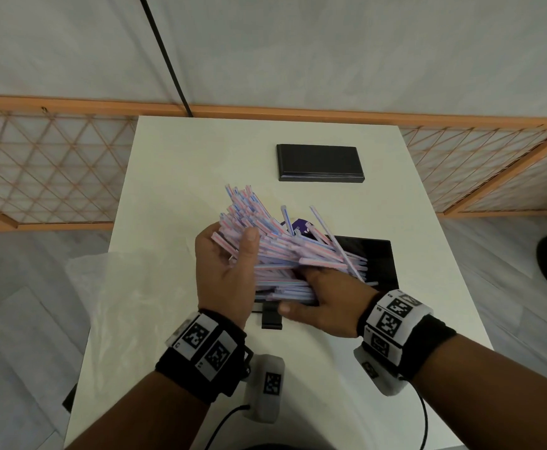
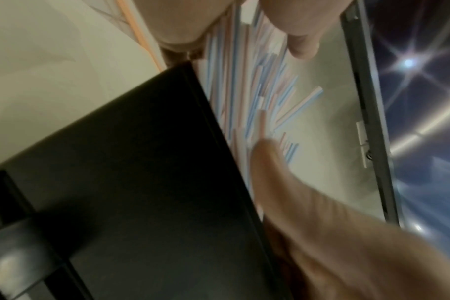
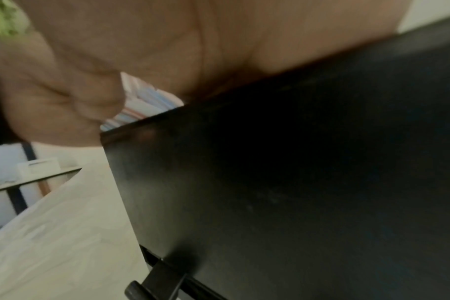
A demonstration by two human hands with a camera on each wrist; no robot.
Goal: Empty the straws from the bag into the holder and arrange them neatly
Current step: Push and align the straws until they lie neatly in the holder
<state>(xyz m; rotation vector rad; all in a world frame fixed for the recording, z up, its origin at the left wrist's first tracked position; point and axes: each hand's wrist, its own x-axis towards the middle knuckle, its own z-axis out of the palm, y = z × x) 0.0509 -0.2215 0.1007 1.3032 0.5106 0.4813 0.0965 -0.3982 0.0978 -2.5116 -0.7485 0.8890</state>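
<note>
A thick, splayed bundle of pink, blue and white striped straws [image 1: 275, 251] lies across the open black holder [image 1: 379, 254] in the middle of the white table. My left hand [image 1: 233, 251] grips the bundle's left end, thumb on top and fingers curled under. My right hand [image 1: 311, 287] clasps the lower straws at the holder's front edge, its fingers buried among them. The left wrist view shows the straws [image 2: 257, 91] fanned out beside the holder's dark wall [image 2: 141, 182]. Only a few straw ends [image 3: 147, 101] peek out under my palm above the holder [image 3: 295, 182] in the right wrist view.
The crumpled clear bag [image 1: 129, 287] lies at the table's left edge. A flat black lid [image 1: 321, 162] rests at the back of the table. Something purple [image 1: 301, 227] shows behind the straws. A black tab [image 1: 270, 316] sticks out from the holder's front.
</note>
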